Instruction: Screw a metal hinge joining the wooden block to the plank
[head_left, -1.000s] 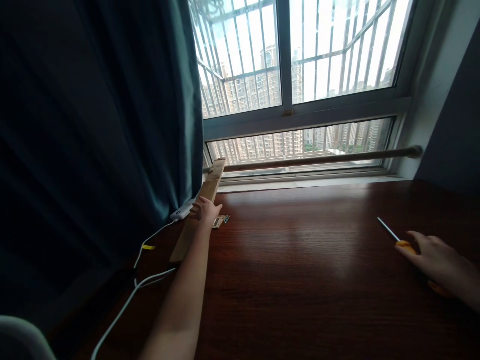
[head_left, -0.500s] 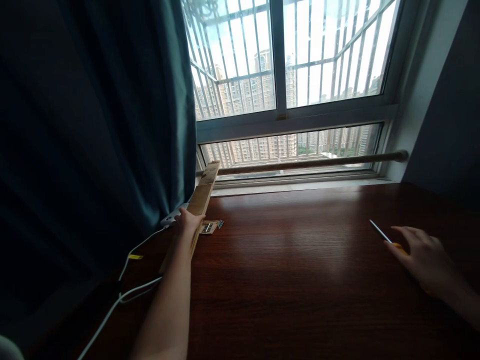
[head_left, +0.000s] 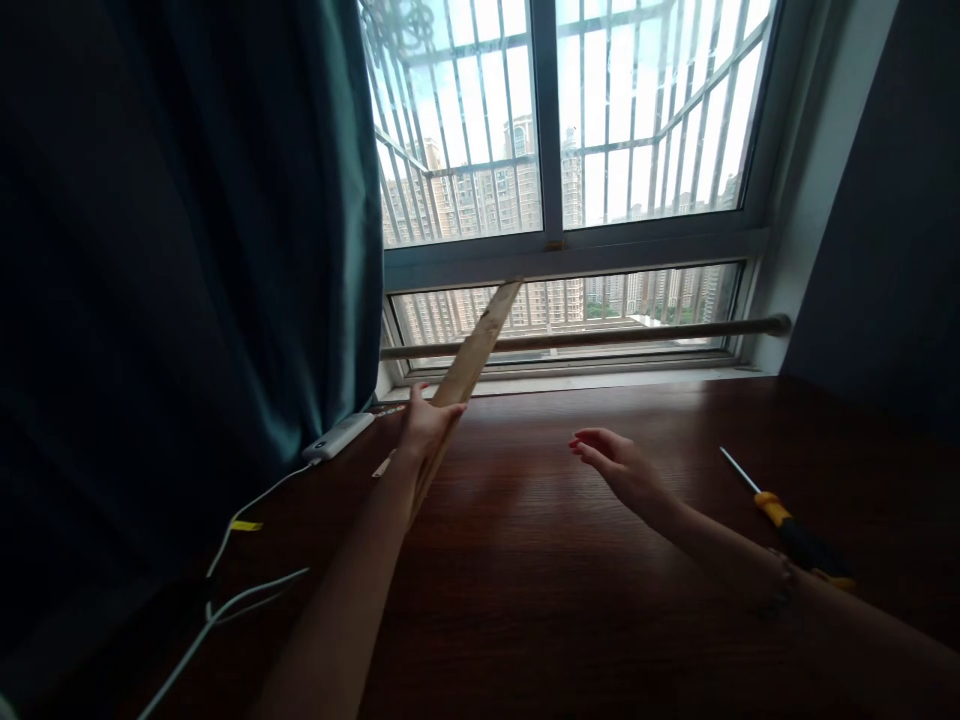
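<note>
My left hand (head_left: 424, 422) is closed around a long pale wooden slat (head_left: 474, 353), holding it tilted up off the dark wooden tabletop (head_left: 570, 580), its far end in front of the window. My right hand (head_left: 619, 467) hovers open above the middle of the table, fingers stretched toward the slat, holding nothing. A screwdriver (head_left: 780, 515) with a yellow and black handle lies on the table at the right, beside my right forearm.
A white power bank (head_left: 337, 436) with a white cable (head_left: 225, 590) lies at the left by the dark teal curtain (head_left: 187, 250). A horizontal rail (head_left: 600, 336) runs along the barred window (head_left: 562, 150). A small pale strip (head_left: 384, 465) lies under the slat.
My left hand gripped the slat and lifted it off the table, swinging its far end up and right. My right hand let go of the screwdriver and moved left toward the slat.
</note>
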